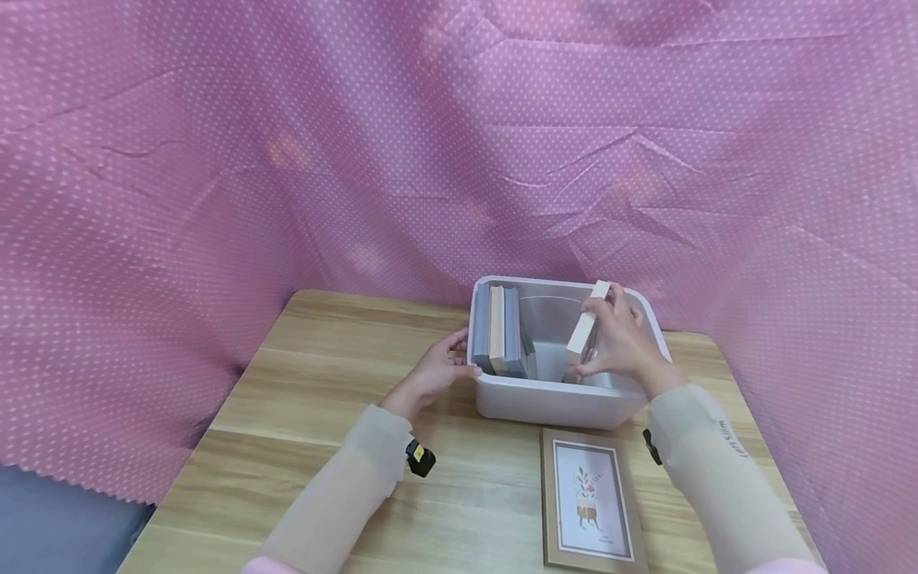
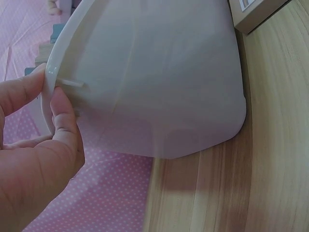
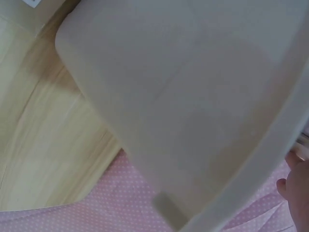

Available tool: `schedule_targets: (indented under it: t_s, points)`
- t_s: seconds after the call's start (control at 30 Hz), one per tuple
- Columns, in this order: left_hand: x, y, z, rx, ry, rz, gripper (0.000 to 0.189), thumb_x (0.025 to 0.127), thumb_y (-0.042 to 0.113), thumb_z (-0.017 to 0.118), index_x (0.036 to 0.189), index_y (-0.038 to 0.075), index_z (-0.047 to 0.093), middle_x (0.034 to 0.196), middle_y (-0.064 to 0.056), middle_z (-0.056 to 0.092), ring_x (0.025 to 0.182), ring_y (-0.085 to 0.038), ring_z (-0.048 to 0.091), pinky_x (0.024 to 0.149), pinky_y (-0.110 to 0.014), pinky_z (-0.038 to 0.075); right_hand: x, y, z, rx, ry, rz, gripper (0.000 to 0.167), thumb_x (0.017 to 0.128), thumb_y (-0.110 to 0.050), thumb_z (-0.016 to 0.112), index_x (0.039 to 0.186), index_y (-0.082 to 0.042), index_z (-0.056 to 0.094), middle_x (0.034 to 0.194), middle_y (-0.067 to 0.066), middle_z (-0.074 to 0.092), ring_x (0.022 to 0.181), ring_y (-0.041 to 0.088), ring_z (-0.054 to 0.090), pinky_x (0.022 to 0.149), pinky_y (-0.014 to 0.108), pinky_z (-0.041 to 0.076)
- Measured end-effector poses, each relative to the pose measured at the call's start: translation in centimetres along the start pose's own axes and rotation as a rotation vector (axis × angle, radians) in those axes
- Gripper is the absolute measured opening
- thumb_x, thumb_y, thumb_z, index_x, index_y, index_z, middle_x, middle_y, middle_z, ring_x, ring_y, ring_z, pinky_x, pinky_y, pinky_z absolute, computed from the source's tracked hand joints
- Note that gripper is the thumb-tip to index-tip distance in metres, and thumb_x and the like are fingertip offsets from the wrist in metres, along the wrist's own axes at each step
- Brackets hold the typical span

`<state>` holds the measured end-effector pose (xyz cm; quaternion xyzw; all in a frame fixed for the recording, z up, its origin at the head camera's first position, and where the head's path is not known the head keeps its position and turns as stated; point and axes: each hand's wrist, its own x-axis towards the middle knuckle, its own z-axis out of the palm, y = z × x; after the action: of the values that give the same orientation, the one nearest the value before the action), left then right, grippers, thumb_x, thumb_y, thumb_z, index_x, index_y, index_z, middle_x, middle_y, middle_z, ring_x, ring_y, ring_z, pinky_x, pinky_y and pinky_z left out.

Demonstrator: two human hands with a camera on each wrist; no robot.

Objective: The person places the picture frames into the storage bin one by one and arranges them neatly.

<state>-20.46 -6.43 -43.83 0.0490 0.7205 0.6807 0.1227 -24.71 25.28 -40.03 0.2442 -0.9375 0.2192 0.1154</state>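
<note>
A white plastic bin [image 1: 548, 402] stands near the far edge of the table. My left hand [image 1: 435, 368] pinches its left rim; in the left wrist view the thumb is inside and the bent fingers outside. My right hand [image 1: 622, 339] grips a cream picture frame [image 1: 590, 323], seen edge-on and tilted, over the right half of the bin. Inside at the left, several frames stand on edge side by side: a grey-blue frame [image 1: 482, 327], a beige one [image 1: 497, 327] and another grey-blue one [image 1: 512, 327]. In the right wrist view, only part of the right hand [image 3: 298, 193] shows beyond the rim.
A brown picture frame [image 1: 588, 502] with a plant print lies face up on the wooden table [image 1: 308, 414], in front of the bin. Pink dotted cloth [image 1: 402, 159] hangs close behind the bin and along both sides of the table.
</note>
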Motion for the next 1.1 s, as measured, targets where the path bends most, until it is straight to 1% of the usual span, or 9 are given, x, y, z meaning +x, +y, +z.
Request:
schedule_targets:
  t_s: [0.17,0.37,0.5,0.53,0.6,0.73,0.9,1.03,1.1]
  points:
    - [0.0,0.1,0.1,-0.001,0.007,-0.008,0.081,0.076,-0.013,0.068,0.147,0.003,0.031,0.126,-0.021,0.047,0.100,-0.029,0.056,0.088,-0.034,0.051,0.3,0.0,0.6,-0.016,-0.042,0.001,0.099,0.038,-0.051,0.092,0.117,-0.012,0.047,0.139,0.030,0.022,0.129,0.046,0.028,0.100,0.068,0.015]
    - [0.3,0.2,-0.1,-0.005,-0.016,-0.018,0.082,0.077,-0.013,0.068,0.148,0.001,0.029,0.129,-0.024,0.045,0.102,-0.029,0.055,0.089,-0.035,0.051,0.8,-0.1,1.2,-0.041,-0.066,-0.063,0.098,0.037,-0.049,0.092,0.116,-0.013,0.046,0.136,0.031,0.026,0.125,0.047,0.032,0.098,0.069,0.016]
    - [-0.5,1.7,-0.1,0.010,-0.034,-0.017,0.081,0.077,-0.013,0.067,0.147,-0.003,0.027,0.129,-0.026,0.045,0.101,-0.029,0.056,0.089,-0.035,0.051,1.1,-0.2,1.5,-0.080,-0.100,-0.063,0.096,0.038,-0.050,0.091,0.115,-0.016,0.045,0.139,0.031,0.024,0.126,0.049,0.031,0.100,0.069,0.017]
    - [-0.5,1.7,-0.1,0.012,-0.037,-0.020,0.081,0.077,-0.013,0.067,0.147,-0.004,0.027,0.129,-0.027,0.044,0.102,-0.029,0.056,0.089,-0.035,0.051,1.1,-0.1,1.5,-0.084,-0.113,-0.056,0.096,0.039,-0.051,0.091,0.115,-0.016,0.045,0.140,0.031,0.023,0.126,0.050,0.030,0.100,0.069,0.016]
    - [-0.4,1.6,-0.1,0.013,-0.034,-0.015,0.081,0.078,-0.013,0.067,0.147,-0.003,0.026,0.129,-0.026,0.044,0.101,-0.028,0.056,0.089,-0.034,0.051,1.3,-0.2,1.5,-0.093,-0.133,-0.045,0.096,0.039,-0.051,0.091,0.116,-0.015,0.046,0.143,0.032,0.020,0.127,0.052,0.029,0.101,0.069,0.016]
    - [0.8,0.1,-0.3,0.012,-0.018,-0.011,0.083,0.077,-0.012,0.068,0.148,-0.001,0.027,0.130,-0.025,0.044,0.102,-0.028,0.056,0.088,-0.035,0.051,1.6,-0.2,1.6,-0.072,-0.171,-0.049,0.095,0.040,-0.045,0.092,0.118,-0.014,0.047,0.146,0.034,0.015,0.129,0.053,0.026,0.102,0.069,0.016]
    - [0.9,0.1,-0.1,0.012,0.007,-0.011,0.082,0.076,-0.012,0.069,0.147,0.001,0.030,0.128,-0.022,0.046,0.106,-0.034,0.055,0.090,-0.035,0.050,2.0,-0.4,1.8,-0.039,-0.222,-0.093,0.090,0.044,-0.036,0.093,0.118,-0.015,0.046,0.148,0.033,0.011,0.130,0.052,0.025,0.101,0.071,0.017]
    - [1.0,0.0,0.0,0.004,0.007,-0.007,0.082,0.076,-0.013,0.068,0.147,0.001,0.030,0.128,-0.022,0.046,0.109,-0.038,0.053,0.091,-0.035,0.050,2.2,-0.6,2.0,-0.023,-0.271,-0.092,0.089,0.046,-0.029,0.093,0.120,-0.015,0.045,0.150,0.031,0.008,0.126,0.056,0.027,0.096,0.074,0.024]
    - [1.0,0.0,0.0,0.000,0.003,-0.004,0.082,0.076,-0.013,0.068,0.147,0.001,0.029,0.128,-0.022,0.046,0.110,-0.039,0.052,0.091,-0.035,0.050,2.4,-0.6,2.1,-0.023,-0.292,-0.089,0.090,0.046,-0.026,0.094,0.120,-0.016,0.045,0.151,0.031,0.007,0.126,0.057,0.028,0.096,0.074,0.025]
